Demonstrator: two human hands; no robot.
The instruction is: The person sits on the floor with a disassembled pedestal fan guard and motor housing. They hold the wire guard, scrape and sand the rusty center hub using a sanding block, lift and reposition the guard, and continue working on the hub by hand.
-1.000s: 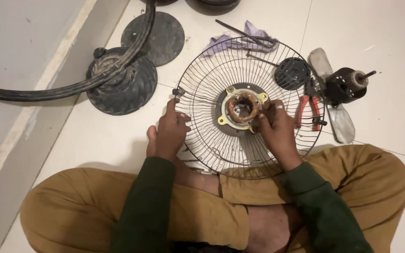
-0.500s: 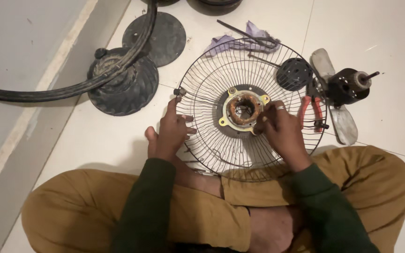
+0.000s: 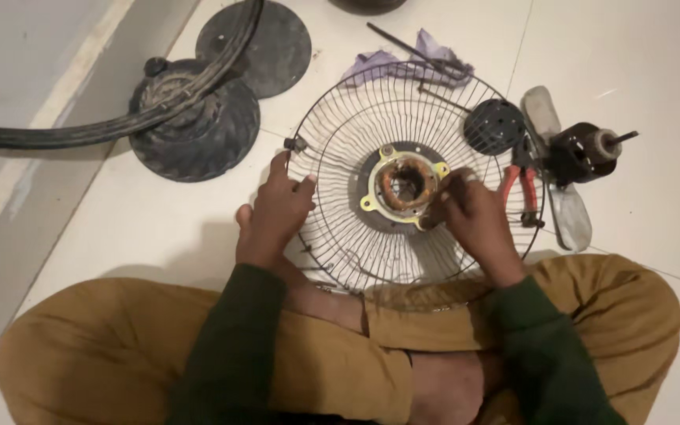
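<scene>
A round wire fan guard [image 3: 356, 134] lies flat on the white tiled floor in front of my crossed legs. At its centre sits a yellow-green motor housing [image 3: 405, 184] with copper windings showing. My left hand [image 3: 275, 212] rests on the guard's left rim, fingers pressing on the wires. My right hand [image 3: 470, 216] is at the housing's lower right corner, fingers pinched there; what they grip is hidden.
Red-handled pliers [image 3: 522, 182] lie right of the guard beside a black vented cap [image 3: 494, 126] and a fan motor with blades [image 3: 580, 153]. A purple cloth [image 3: 403, 63] lies behind. Two black round bases [image 3: 198, 130] and a curved black ring [image 3: 104, 126] sit left.
Both hands stay on the guard; my right hand's fingers shifted slightly at the housing's lower right edge. The view has moved a little.
</scene>
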